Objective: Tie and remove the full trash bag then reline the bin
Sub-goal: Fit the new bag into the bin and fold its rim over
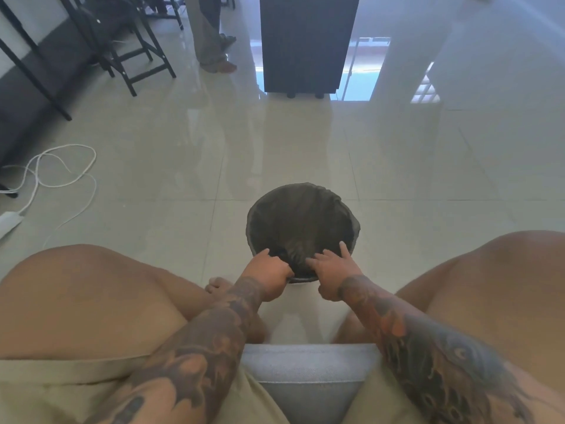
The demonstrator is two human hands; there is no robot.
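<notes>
A round dark bin (355,237) stands on the tiled floor in front of my knees. A dark trash bag (301,218) lines it, its edge folded over the rim. My left hand (270,270) grips the bag's edge at the near rim. My right hand (333,270) rests on the near rim beside it, fingers spread on the bag's plastic and the thumb under the rim. Between both hands the bag is bunched into a wrinkled fold (295,255). What lies inside the bag is too dark to tell.
I sit on a grey cushion (308,368), knees spread on both sides of the bin. White cables (61,166) and a power strip (9,220) lie at the left. Black chairs (134,47), a standing person's legs (211,35) and a dark cabinet (305,44) are further back.
</notes>
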